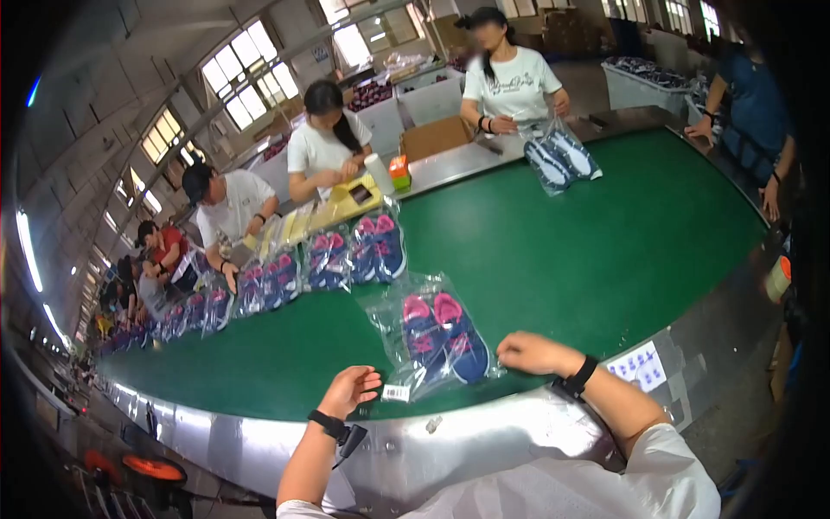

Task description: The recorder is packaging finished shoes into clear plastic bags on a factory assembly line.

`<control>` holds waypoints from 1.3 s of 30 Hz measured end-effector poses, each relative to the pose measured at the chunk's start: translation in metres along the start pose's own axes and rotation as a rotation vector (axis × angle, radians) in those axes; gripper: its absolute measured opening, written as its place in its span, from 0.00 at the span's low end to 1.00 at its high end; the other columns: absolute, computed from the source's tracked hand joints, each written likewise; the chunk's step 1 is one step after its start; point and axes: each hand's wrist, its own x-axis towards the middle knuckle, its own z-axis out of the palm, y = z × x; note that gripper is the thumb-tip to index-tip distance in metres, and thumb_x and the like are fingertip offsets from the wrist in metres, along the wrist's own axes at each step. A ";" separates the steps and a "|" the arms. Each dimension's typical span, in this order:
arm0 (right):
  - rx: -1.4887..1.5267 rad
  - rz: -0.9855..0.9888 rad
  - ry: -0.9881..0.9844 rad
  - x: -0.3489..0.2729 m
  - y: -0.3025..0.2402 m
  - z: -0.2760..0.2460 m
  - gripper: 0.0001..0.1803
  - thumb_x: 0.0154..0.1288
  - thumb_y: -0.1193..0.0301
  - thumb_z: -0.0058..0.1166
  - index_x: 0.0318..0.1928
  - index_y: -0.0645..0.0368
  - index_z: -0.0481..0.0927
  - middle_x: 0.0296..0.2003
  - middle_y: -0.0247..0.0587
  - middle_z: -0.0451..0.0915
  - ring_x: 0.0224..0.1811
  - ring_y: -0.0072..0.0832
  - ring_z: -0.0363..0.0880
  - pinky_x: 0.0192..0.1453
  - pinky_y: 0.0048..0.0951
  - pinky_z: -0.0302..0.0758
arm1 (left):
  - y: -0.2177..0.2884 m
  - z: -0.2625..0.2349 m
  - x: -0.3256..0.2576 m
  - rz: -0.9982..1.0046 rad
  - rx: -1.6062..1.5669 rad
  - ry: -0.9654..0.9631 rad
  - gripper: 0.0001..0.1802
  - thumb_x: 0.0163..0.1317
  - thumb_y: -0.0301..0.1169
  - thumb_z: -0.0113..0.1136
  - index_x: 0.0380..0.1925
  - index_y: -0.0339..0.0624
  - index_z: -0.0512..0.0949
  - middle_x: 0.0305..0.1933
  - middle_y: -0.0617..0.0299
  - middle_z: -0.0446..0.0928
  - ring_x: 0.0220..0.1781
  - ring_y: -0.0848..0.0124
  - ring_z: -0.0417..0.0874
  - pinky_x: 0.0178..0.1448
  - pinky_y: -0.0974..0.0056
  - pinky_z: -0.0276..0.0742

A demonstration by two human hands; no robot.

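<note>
A pair of navy shoes (448,339) with pink linings and laces lies in a clear plastic bag (389,322) on the green belt (553,259) before me. A white barcode label (396,393) shows at the bag's near left corner. Just left of that label is my left hand (351,389), its fingers loosely bent and apart, holding nothing. On the bag's other side, my right hand (538,353) has its fingers curled together close to the plastic edge. Whether a bit of the bag is pinched in them cannot be made out.
More bagged navy shoes (378,248) line the belt's far left side. Across the belt, a person (514,82) holds a bag of shoes (560,160), soles showing. Other people work along the far left edge. A metal rim (484,437) borders my side; a printed sheet (638,367) lies at right.
</note>
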 end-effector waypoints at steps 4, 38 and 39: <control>0.143 0.024 -0.295 -0.015 -0.005 0.025 0.15 0.63 0.60 0.47 0.37 0.60 0.77 0.34 0.40 0.79 0.36 0.26 0.75 0.42 0.31 0.72 | 0.015 0.019 0.068 0.039 0.241 0.087 0.17 0.61 0.44 0.54 0.42 0.44 0.71 0.37 0.66 0.75 0.39 0.74 0.76 0.38 0.64 0.75; 1.315 0.558 -0.111 -0.113 -0.049 0.007 0.35 0.68 0.44 0.29 0.63 0.59 0.53 0.56 0.57 0.65 0.56 0.46 0.70 0.55 0.44 0.72 | 0.021 0.104 -0.131 0.930 0.896 -0.649 0.07 0.58 0.21 0.50 0.30 0.35 0.79 0.39 0.53 0.78 0.47 0.59 0.77 0.56 0.59 0.67; 1.295 0.483 -0.171 -0.115 -0.051 0.020 0.32 0.69 0.47 0.32 0.63 0.57 0.54 0.56 0.58 0.65 0.57 0.46 0.69 0.55 0.42 0.72 | -0.004 0.088 -0.140 0.805 0.930 -0.545 0.06 0.59 0.24 0.51 0.32 0.37 0.78 0.40 0.53 0.78 0.46 0.60 0.77 0.55 0.60 0.68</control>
